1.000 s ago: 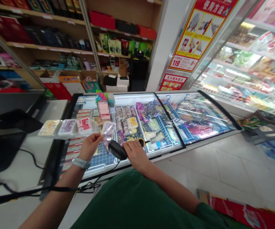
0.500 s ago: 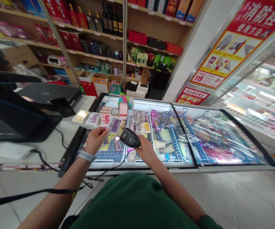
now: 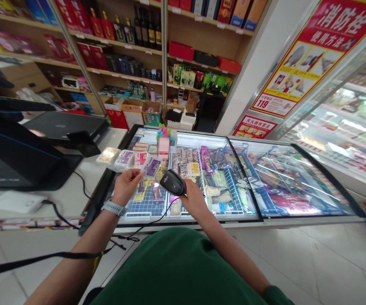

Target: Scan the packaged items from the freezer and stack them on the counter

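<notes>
My left hand (image 3: 127,184), with a grey watch on the wrist, pinches the near-left corner of a purple-labelled food pack (image 3: 152,167). The pack is tilted above the glass top. Closed round a black barcode scanner (image 3: 172,182) is my right hand (image 3: 194,197); the scanner's head points left, close to the pack's near side. Its thin cable (image 3: 157,220) loops down across the freezer's front edge. To the left of the held pack lie a red-labelled pack (image 3: 141,158), another purple-labelled pack (image 3: 125,157) and a clear tub with pale yellow contents (image 3: 108,155).
Beneath my hands is a glass-topped chest freezer (image 3: 213,219) with bagged goods in wire baskets. A dark till screen (image 3: 20,148) and a white box (image 3: 17,201) occupy the left counter. Behind stand shelves of bottles (image 3: 147,29); a red sign (image 3: 306,55) hangs at right.
The view has shifted very slightly. Both hands hold almost the same places, with the purple-labelled pack and the barcode scanner still in them.
</notes>
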The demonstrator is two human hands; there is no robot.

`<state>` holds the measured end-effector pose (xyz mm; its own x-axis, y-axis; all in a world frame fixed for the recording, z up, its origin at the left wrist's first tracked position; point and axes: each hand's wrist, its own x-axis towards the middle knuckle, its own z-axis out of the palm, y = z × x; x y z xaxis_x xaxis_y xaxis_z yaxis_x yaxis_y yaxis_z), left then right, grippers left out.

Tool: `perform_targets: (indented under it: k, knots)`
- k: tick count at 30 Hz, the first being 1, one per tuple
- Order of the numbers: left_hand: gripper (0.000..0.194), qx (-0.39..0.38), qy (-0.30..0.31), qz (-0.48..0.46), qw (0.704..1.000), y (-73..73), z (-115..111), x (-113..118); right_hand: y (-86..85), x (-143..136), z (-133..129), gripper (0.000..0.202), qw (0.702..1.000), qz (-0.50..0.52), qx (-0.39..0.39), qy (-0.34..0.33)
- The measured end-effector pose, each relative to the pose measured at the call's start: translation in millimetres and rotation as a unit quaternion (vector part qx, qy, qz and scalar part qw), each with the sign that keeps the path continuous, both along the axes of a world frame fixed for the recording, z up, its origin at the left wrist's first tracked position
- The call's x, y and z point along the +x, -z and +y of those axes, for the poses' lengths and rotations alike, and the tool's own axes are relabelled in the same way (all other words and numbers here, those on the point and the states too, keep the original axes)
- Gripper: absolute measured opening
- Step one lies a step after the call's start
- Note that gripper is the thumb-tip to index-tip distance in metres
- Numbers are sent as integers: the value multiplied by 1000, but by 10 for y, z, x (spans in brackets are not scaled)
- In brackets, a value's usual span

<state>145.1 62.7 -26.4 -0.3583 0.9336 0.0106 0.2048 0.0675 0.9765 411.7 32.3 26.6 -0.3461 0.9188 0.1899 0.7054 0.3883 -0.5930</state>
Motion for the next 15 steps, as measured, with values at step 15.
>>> perform_targets:
  k: [15]
  knots:
    - [40, -8, -4, -6, 1000, -29, -42, -104, -30, -142, -47, 36, 1000, -16, -7, -1]
